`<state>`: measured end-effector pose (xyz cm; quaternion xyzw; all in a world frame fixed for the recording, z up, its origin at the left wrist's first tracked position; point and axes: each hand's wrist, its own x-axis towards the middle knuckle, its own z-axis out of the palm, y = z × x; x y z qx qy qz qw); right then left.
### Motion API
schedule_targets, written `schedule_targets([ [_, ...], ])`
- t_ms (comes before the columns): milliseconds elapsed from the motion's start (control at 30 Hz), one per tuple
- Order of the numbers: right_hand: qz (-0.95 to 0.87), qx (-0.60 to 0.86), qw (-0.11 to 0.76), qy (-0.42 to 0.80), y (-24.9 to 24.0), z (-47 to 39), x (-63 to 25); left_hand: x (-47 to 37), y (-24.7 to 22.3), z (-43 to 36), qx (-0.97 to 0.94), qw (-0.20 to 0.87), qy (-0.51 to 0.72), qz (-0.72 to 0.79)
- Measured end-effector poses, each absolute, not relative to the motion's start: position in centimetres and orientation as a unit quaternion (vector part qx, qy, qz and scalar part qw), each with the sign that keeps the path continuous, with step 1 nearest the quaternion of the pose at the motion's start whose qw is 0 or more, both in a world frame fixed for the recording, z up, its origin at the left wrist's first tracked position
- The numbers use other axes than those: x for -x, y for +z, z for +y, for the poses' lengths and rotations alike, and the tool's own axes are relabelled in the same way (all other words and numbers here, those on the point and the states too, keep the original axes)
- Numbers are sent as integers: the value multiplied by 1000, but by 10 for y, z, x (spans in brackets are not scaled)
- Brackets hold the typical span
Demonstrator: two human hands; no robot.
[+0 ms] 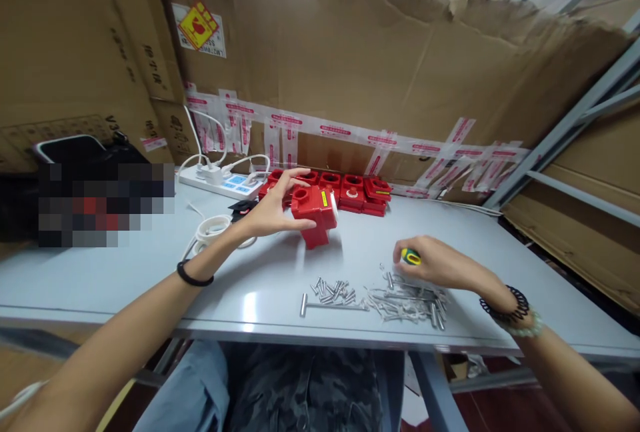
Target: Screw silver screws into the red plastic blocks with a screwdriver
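Observation:
My left hand [273,209] rests against a red plastic block [315,215] that stands on the grey table [150,272], thumb and fingers on its left side and top. My right hand [435,264] lies on the table to the right, closed around a small tool with a green and yellow handle [411,257]. Just below that hand lies a heap of metal screws and pins [400,299]. A smaller heap of screws [333,290] and a long metal rod [330,306] lie in front of the block.
A row of more red blocks [350,191] stands behind, against a taped cardboard wall [380,65]. A white power strip [223,182] with cables and a coiled white cable [213,229] sit at the left. A metal rack frame [565,132] rises at the right.

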<state>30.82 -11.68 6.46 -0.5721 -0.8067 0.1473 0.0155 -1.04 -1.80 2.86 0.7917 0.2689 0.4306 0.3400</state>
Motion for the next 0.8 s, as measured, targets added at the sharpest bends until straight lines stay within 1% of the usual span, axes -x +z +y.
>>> schedule_targets([
  [67,-802,574,-41,159,59,-117,-313,10,26,-17,-796,327,426,278],
  [133,-797,577,-75,159,55,-119,-314,10,26,-17,-802,313,421,287],
  [300,-803,576,-107,114,53,-121,-308,10,27,-17,-809,306,409,290],
  [400,-810,574,-97,70,59,-121,-307,11,26,-16,-812,307,410,281],
  [500,-816,574,-54,46,74,-119,-308,12,25,-15,-816,299,407,282],
  [600,-814,578,15,47,94,-116,-308,12,26,-16,-817,290,405,290],
  [800,-788,550,244,126,116,-98,-290,12,28,-18,-825,255,397,310],
])
